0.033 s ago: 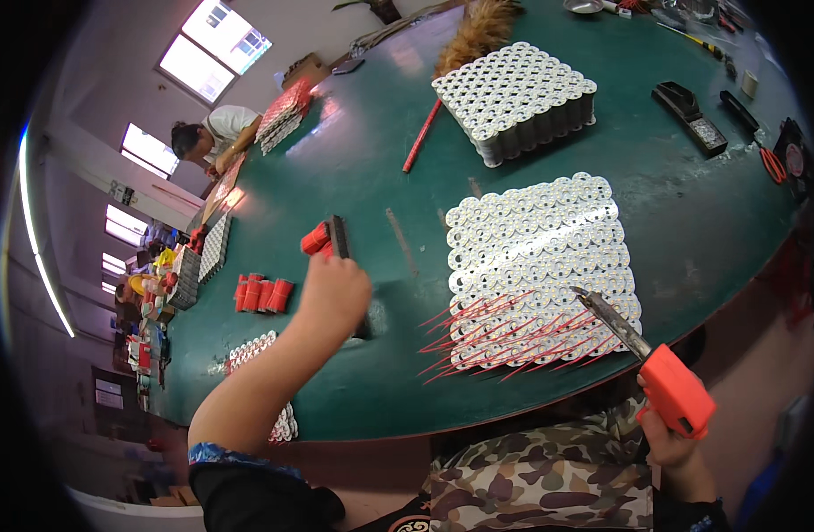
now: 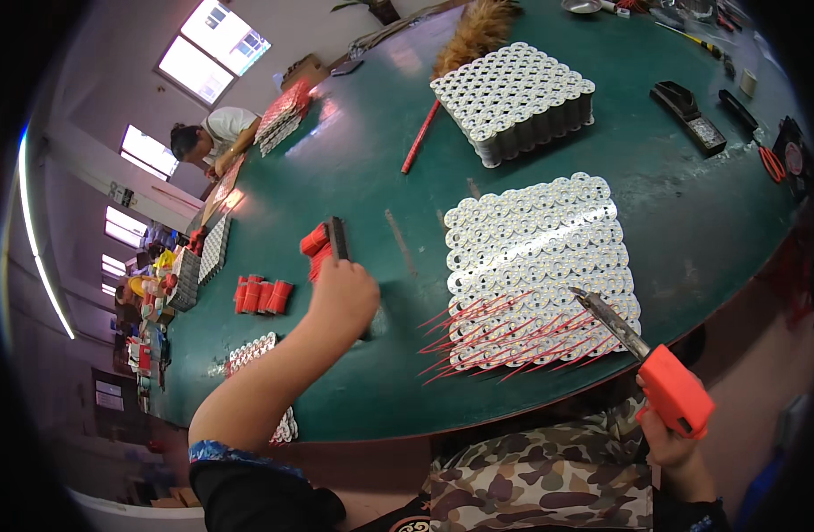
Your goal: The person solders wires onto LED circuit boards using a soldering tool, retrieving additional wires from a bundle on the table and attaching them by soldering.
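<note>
My right hand [image 2: 671,446] is closed round the red-orange handle of a soldering gun [image 2: 677,390]. Its metal tip hangs over a panel of joined round white LED boards [image 2: 536,235], lying flat on the green table. Thin red wires [image 2: 478,341] stick out from the panel's nearer rows, their ends slanting off its left edge. My left hand [image 2: 345,297] is closed beside a long dark block [image 2: 338,238], next to bundles of short red wire [image 2: 315,239]. Its fingertips are hidden, so what they pinch cannot be seen.
More red bundles [image 2: 263,294] lie left of my left hand. A thick stack of white boards [image 2: 518,102] stands at the back, near a feather duster [image 2: 473,40]. A black holder [image 2: 689,117] and scissors [image 2: 772,164] are on the right. A co-worker [image 2: 216,133] bends over the far left side.
My left hand has shifted slightly right and toward me, uncovering more of the red bundle by the dark block. The soldering gun has barely moved.
</note>
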Motion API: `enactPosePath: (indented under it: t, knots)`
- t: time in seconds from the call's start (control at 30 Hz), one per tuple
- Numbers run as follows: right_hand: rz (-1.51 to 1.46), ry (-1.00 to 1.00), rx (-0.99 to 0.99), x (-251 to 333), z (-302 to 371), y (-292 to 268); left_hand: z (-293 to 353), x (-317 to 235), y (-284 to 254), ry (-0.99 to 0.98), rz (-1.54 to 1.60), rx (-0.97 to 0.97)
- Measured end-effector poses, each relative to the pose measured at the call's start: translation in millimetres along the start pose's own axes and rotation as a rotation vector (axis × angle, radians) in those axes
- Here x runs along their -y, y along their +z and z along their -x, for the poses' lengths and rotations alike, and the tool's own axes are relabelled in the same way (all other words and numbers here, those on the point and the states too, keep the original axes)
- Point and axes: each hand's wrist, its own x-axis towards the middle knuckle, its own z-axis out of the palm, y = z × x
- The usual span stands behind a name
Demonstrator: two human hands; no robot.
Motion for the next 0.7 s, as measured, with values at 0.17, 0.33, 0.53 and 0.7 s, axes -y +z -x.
enactPosePath:
  t: [0.17,0.33,0.53,0.7]
  knots:
    - [0.085,-0.128,-0.013,-2,-1,-3,-15,-6,-4,0.038,0.04,0.096]
    - [0.029,-0.107,-0.046,-3,-4,0,-8,21,2,-0.076,0.536,0.005]
    - [0.06,-0.204,-0.028,-5,-10,2,-4,12,1,-0.504,1.921,0.299]
    - [0.035,-0.187,0.007,-5,-12,0,-4,7,13,-0.516,2.119,0.241]
